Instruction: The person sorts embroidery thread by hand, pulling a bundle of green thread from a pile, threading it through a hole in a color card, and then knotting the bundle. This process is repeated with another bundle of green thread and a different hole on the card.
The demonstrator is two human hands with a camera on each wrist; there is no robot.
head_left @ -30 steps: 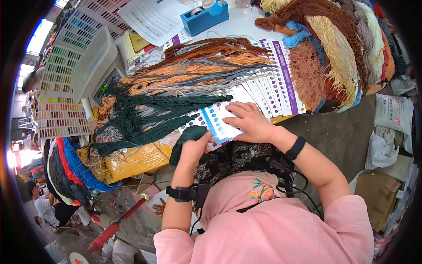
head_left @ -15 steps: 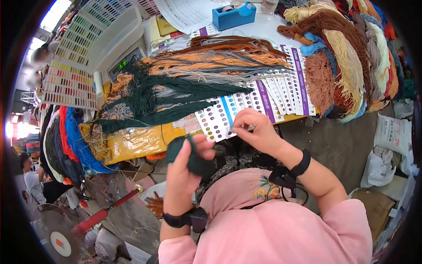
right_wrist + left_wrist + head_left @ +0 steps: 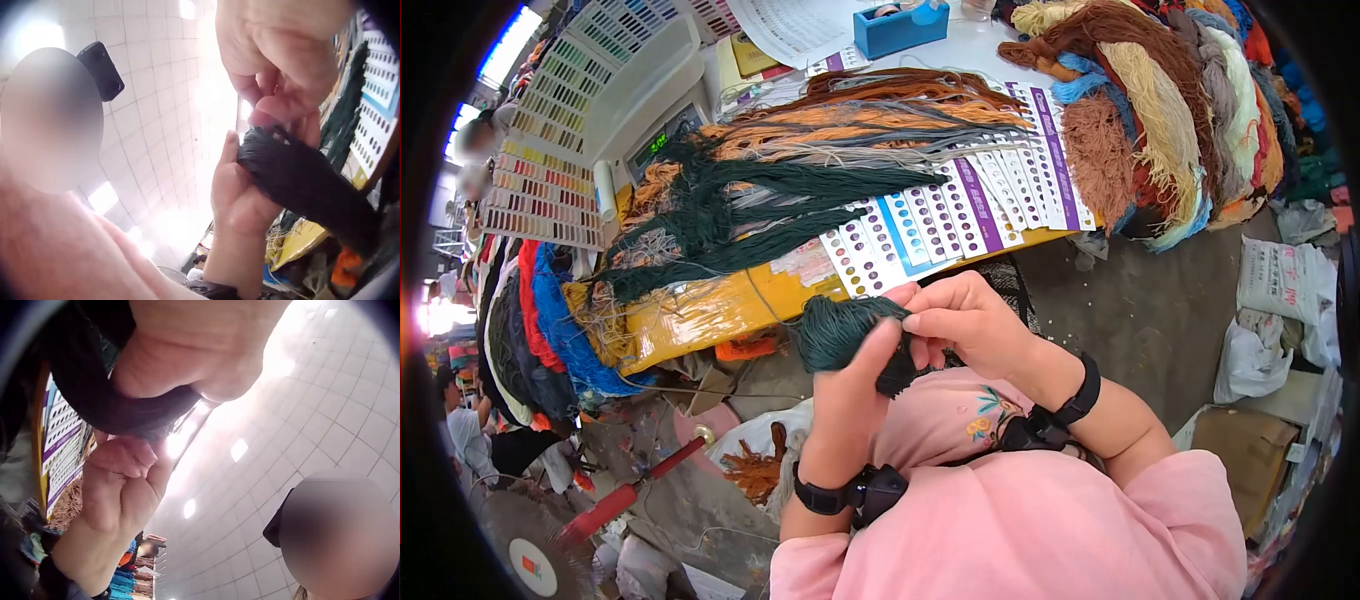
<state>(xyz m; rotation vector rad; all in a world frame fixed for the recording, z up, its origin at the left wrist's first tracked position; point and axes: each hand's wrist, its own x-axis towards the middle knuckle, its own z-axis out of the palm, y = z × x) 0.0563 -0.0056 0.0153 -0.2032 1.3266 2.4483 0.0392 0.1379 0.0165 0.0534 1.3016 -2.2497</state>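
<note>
Above the lap, near the yellow-wrapped table edge (image 3: 685, 322), a soft, thick bundle of dark green yarn (image 3: 838, 332), fine strands looped side by side; left hand (image 3: 855, 385) curled round it, right hand (image 3: 975, 325) pinching at its end. On the white tabletop (image 3: 972, 52), loose dark green, orange and grey hanks (image 3: 800, 185) beside flat cards (image 3: 920, 225) with rows of coloured dots; tiled ceiling (image 3: 337, 412) overhead, with bright lights.
</note>
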